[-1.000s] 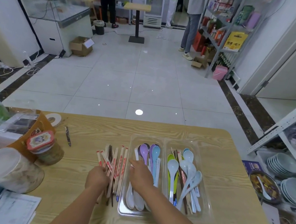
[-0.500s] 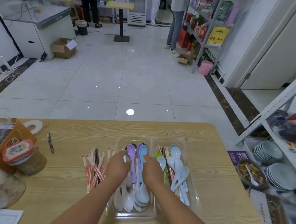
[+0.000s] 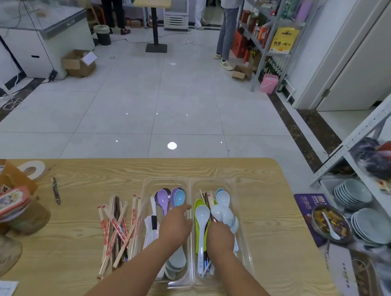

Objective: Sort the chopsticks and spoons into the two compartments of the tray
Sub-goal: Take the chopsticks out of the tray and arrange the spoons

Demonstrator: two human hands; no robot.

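A clear two-compartment tray lies on the wooden table in front of me. Its left compartment holds purple, blue and white spoons. The right compartment holds a green spoon, pale blue and white spoons, and dark chopsticks under them. My left hand rests over the left compartment's spoons, its index finger stretched toward the divider. My right hand is down in the right compartment, fingers curled round a dark chopstick among the spoons. A loose pile of red-and-white wrapped chopsticks lies on the table left of the tray.
A lidded jar, a pen and a tape roll sit at the table's left. Right of the table stand a bowl of food, stacked plates and a metal shelf.
My left hand moved right from the chopstick pile into the left compartment. My right hand crossed from the left compartment into the right one.
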